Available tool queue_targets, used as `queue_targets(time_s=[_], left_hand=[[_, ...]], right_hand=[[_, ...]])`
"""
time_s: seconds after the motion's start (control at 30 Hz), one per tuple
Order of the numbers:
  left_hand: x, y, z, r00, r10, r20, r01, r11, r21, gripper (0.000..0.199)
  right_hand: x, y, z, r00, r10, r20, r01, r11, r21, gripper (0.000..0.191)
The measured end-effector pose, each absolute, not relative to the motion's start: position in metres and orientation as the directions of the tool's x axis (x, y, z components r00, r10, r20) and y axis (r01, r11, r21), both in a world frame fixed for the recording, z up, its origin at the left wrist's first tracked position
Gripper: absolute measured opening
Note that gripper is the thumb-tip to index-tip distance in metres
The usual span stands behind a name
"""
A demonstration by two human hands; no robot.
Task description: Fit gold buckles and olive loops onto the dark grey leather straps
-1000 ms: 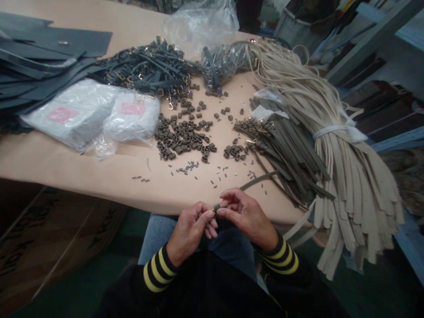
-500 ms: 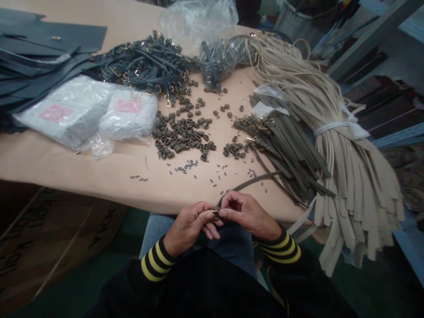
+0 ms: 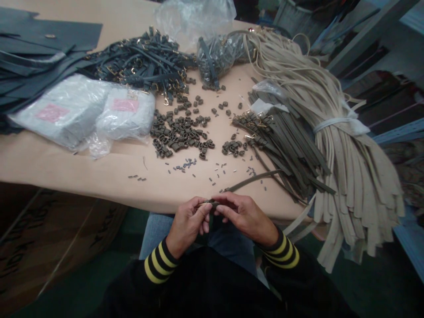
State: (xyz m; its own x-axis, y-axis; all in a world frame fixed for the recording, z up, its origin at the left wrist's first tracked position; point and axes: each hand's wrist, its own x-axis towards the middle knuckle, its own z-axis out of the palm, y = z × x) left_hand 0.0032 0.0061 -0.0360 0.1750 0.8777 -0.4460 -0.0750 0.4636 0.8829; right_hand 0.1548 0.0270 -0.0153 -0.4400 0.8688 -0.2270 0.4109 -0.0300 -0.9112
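Between both hands, just in front of the table's near edge, is the end of an olive strap [image 3: 249, 180] with a gold-coloured buckle. My left hand [image 3: 190, 221] pinches the buckle end between thumb and fingers. My right hand [image 3: 241, 216] is closed on the same strap just beside it. The strap's tail runs up onto the table toward a bundle of olive straps [image 3: 291, 141] with buckles. Fingers cover most of the buckle. Beyond the hands lie small metal clips [image 3: 187, 165] and a heap of olive strap loops [image 3: 179, 132].
A tan-covered table [image 3: 109, 176] carries dark buckled straps [image 3: 139, 64], two plastic-wrapped white packs [image 3: 62, 112], and a clear bag of dark pieces [image 3: 220, 59]. Long beige straps [image 3: 351, 172], tied together, hang over the right edge. A printed carton [image 3: 66, 238] stands below left.
The buckle end has turned in my fingers, so less of the gold shows. My right hand has flattened over the strap, fingers drawn closer to the left hand.
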Motion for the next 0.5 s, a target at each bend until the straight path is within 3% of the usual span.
queue_targets(time_s=[0.1, 0.2, 0.3, 0.4, 0.5], left_hand=[[0.001, 0.008, -0.036, 0.183, 0.873, -0.453, -0.065, 0.47, 0.88, 0.023], [-0.002, 0.007, -0.036, 0.19, 0.879, -0.438, -0.018, 0.449, 0.893, 0.023], [-0.004, 0.005, -0.034, 0.198, 0.89, -0.412, 0.05, 0.41, 0.911, 0.022], [-0.004, 0.001, -0.032, 0.238, 0.886, -0.398, 0.107, 0.383, 0.918, 0.026], [-0.001, -0.002, -0.029, 0.251, 0.889, -0.383, 0.153, 0.355, 0.922, 0.029]], right_hand=[[0.17, 0.034, -0.007, -0.267, 0.963, -0.044, 0.524, 0.107, -0.845, 0.025], [0.187, 0.044, -0.004, -0.319, 0.929, 0.19, 0.723, 0.367, -0.585, 0.029], [0.194, 0.049, -0.003, -0.557, 0.83, 0.035, 0.735, 0.512, -0.445, 0.027], [0.192, 0.044, -0.001, -0.63, 0.76, -0.163, 0.725, 0.499, -0.475, 0.01], [0.183, 0.034, 0.003, -0.633, 0.729, -0.261, 0.717, 0.423, -0.554, 0.008]])
